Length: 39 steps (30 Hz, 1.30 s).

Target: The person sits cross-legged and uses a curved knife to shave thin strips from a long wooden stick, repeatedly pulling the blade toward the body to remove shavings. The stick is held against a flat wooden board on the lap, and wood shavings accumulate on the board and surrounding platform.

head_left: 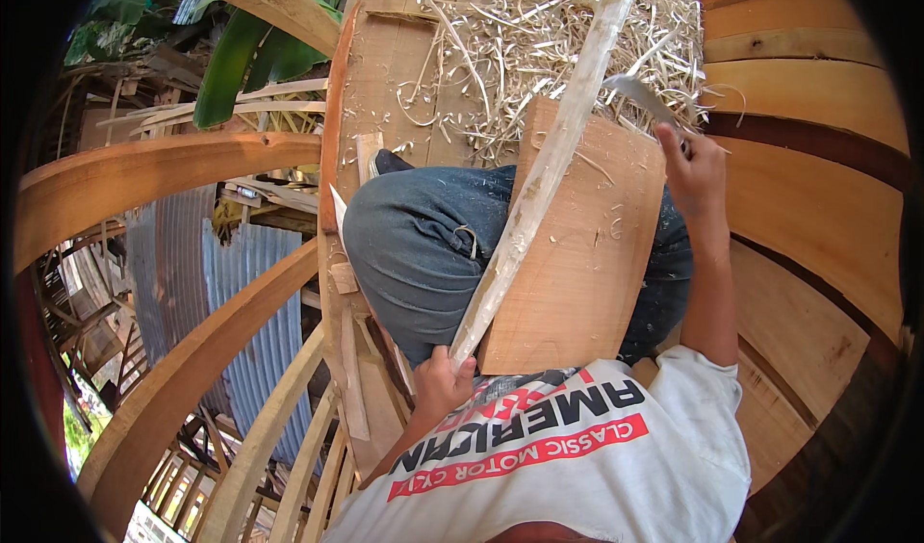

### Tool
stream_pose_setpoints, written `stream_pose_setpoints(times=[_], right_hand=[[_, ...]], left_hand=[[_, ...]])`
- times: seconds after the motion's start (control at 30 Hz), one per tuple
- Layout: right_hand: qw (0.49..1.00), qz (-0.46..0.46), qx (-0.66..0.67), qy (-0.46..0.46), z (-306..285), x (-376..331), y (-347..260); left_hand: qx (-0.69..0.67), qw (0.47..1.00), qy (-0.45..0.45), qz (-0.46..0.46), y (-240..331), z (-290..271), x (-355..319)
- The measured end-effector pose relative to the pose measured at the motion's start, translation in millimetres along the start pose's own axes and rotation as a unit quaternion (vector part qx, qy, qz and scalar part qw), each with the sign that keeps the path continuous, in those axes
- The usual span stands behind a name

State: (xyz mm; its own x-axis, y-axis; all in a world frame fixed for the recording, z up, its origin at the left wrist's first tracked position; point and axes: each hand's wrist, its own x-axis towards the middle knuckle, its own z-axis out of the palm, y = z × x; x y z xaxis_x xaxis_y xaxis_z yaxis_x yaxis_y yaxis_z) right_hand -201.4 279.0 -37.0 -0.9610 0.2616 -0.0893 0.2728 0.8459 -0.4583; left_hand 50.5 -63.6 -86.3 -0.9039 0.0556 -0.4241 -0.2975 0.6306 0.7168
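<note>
A long, pale wooden strip point(532, 196) slants from my waist up past the far end of the plank floor. My left hand point(444, 381) is closed around its near end, by my shirt. To the right of the strip, my right hand point(695, 172) is raised and wrapped around the handle of a knife with a curved blade point(643, 97). The handle is mostly hidden by my fingers. The blade points up and left toward the strip, with a small gap between them. Under the strip, a flat brown board point(587, 264) rests across my lap, dotted with a few shavings.
Curly wood shavings point(539, 42) pile up beyond my legs on the plank floor point(375, 81). Stacked planks point(808, 187) form a wall close on my right. Curved wooden ribs point(173, 168) stand on my left, with corrugated metal sheets point(252, 322) and scrap wood beyond.
</note>
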Motion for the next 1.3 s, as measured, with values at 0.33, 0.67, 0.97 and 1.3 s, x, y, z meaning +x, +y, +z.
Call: stream_pose_setpoints(times=[0.33,0.67,0.97,1.3], right_hand=[[0.971,-0.150,-0.139,-0.125,18,-67,-34],[0.955,-0.187,-0.215,-0.079,30,-11,-30],[0.955,-0.144,-0.259,0.009,23,67,-8],[0.962,-0.104,-0.250,0.032,26,136,3]], left_hand=[[-0.015,0.999,0.018,-0.024,15,1,1],[0.003,1.000,0.027,-0.015,10,6,0],[-0.020,0.999,0.017,-0.025,10,6,3],[-0.012,0.999,0.011,-0.032,9,5,5]])
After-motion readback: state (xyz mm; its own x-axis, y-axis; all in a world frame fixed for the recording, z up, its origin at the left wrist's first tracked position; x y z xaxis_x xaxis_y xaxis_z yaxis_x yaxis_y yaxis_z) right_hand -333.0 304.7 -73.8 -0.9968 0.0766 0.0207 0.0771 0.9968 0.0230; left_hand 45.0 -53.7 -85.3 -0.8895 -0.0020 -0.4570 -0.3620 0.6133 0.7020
